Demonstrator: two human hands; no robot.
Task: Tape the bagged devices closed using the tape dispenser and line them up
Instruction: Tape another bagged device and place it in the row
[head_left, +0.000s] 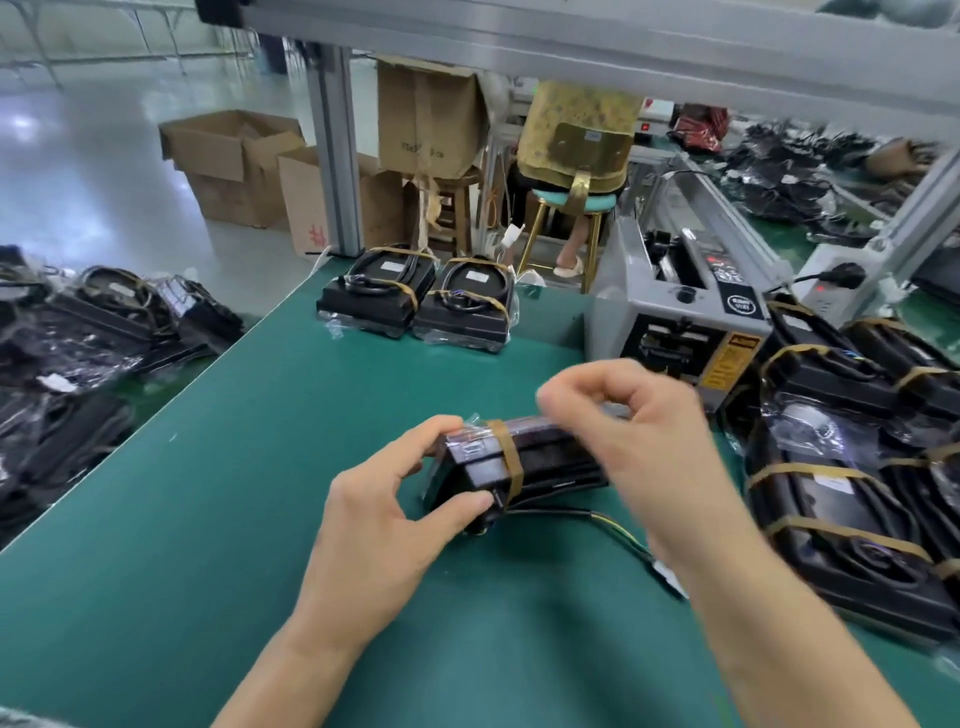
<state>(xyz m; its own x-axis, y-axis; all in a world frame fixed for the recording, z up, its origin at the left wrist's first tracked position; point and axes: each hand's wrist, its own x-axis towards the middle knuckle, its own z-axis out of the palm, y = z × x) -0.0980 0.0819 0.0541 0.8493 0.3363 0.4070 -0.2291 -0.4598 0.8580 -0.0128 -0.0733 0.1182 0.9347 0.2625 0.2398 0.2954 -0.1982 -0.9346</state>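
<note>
Green matting (208, 467) covered the bench; brown cartons (234, 161) stood upper left. Left hand (384, 519) gripped the black plastic-bagged device (540, 462) at centre frame; right hand (623, 415) blurred, fingers curled, grasp indeterminate.

A green-matted workbench (218, 467) carries two taped, bagged black devices (415, 301) side by side at its far edge, a grey tape dispenser (675, 306) to their right, a crowd of taped bagged devices (852, 467) along the right side, and one bagged device (524, 462) near the middle.
</note>
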